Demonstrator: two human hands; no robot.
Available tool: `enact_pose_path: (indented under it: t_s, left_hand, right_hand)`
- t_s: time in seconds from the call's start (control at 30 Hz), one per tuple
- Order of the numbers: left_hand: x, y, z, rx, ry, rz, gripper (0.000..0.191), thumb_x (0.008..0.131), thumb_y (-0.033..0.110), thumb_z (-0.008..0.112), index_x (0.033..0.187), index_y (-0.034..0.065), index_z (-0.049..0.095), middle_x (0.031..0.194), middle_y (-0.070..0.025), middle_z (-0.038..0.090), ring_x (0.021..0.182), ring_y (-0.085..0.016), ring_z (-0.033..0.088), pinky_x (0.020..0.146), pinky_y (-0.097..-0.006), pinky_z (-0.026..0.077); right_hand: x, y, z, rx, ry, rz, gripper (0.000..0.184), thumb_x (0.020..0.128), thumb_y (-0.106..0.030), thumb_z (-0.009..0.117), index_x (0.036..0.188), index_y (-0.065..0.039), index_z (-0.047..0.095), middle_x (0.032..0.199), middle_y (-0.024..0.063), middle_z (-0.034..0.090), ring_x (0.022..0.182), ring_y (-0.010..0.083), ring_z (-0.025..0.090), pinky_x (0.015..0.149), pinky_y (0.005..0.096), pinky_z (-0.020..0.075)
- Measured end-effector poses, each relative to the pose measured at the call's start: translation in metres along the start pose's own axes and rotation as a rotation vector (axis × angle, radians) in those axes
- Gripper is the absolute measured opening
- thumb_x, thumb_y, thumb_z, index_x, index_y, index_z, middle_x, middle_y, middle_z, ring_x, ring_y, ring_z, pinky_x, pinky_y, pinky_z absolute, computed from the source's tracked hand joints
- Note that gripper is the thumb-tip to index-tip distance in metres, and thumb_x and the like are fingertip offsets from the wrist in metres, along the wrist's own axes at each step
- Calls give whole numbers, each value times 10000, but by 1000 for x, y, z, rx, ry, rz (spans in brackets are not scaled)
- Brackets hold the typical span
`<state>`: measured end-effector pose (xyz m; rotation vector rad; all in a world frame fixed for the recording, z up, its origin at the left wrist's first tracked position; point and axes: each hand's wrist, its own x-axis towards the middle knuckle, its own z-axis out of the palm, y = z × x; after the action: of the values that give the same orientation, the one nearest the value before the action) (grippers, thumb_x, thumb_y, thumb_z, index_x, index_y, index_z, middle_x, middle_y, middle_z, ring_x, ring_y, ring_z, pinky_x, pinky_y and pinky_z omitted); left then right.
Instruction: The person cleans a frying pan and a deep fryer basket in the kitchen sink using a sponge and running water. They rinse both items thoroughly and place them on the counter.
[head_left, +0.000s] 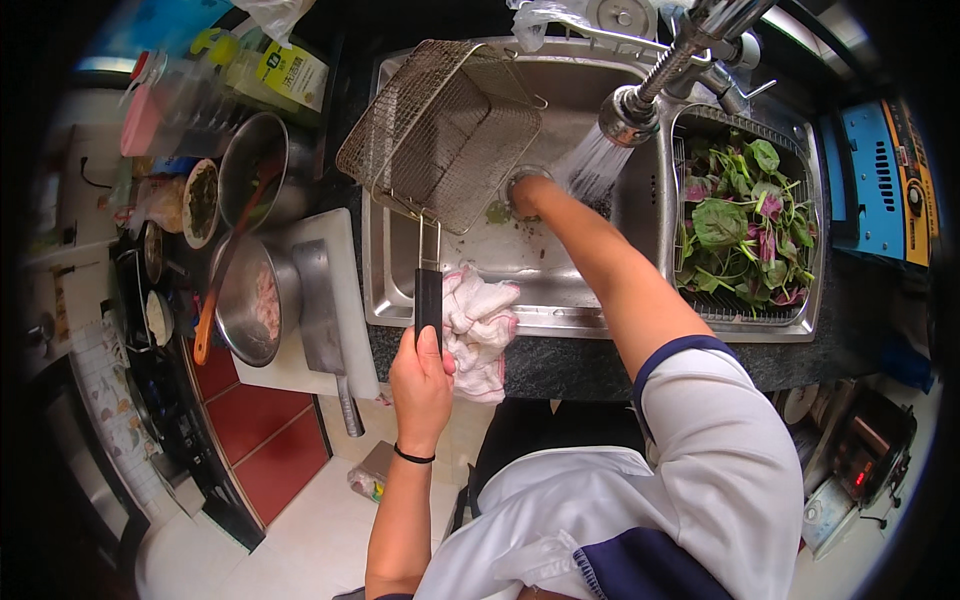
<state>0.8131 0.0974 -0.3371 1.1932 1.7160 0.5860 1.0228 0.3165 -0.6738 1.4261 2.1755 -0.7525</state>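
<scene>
My left hand (424, 375) grips the black handle (428, 300) of a rectangular wire-mesh frying basket (457, 127). The basket is tilted over the left part of a stainless steel sink (559, 304). My right hand (530, 195) reaches down into the sink's drain opening (545, 172), so its fingers are hidden. Green leaf scraps (497, 212) and dark bits lie around the drain. Water (596, 161) sprays from the faucet head (628, 116) just right of that hand. A crumpled white cloth with pink edging (480, 330) hangs over the sink's front edge beside the basket handle.
Red-and-green leafy vegetables (750, 217) fill a wire rack in the right basin. Left of the sink, a cleaver (319, 307) lies on a white cutting board (352, 300), its handle past the edge. A metal bowl of raw meat (259, 300) and a wooden-handled utensil (210, 311) stand beside it.
</scene>
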Motion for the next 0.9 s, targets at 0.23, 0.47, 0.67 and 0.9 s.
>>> enact_pose_path:
  t_s: [0.23, 0.47, 0.67, 0.9]
  left_hand:
    - [-2, -9, -8, 6, -13, 13, 354, 1064, 322, 393, 850, 54, 480, 625, 5, 495, 476, -58, 434, 415, -219, 346]
    - [1, -8, -6, -22, -14, 49, 356, 1064, 317, 390, 853, 49, 494, 617, 5, 499, 471, -61, 438, 415, -228, 350]
    - [-2, -10, -9, -29, -34, 49, 362, 1062, 329, 393, 858, 50, 501, 609, 5, 500, 468, -59, 438, 412, -224, 347]
    - [-2, -5, -6, -93, -43, 5, 377, 1062, 350, 376, 883, 49, 513, 612, 6, 501, 453, -57, 431, 391, -215, 340]
  right_hand:
    - [2, 38, -33, -161, -82, -327, 377, 772, -128, 584, 1128, -92, 703, 1106, 177, 680, 985, 342, 666, 799, 410, 538]
    - [-65, -12, -30, -248, 797, -520, 379, 832, -193, 580, 1202, -143, 647, 1280, 69, 594, 1141, 290, 596, 980, 433, 449]
    - [-60, 13, -18, -320, 151, -193, 314, 857, -185, 569, 1163, -140, 626, 1251, 60, 571, 1121, 275, 588, 937, 428, 454]
    - [-147, 8, 4, -66, 110, -421, 514, 746, -300, 726, 1181, -122, 519, 1159, 174, 526, 1042, 344, 605, 829, 463, 549]
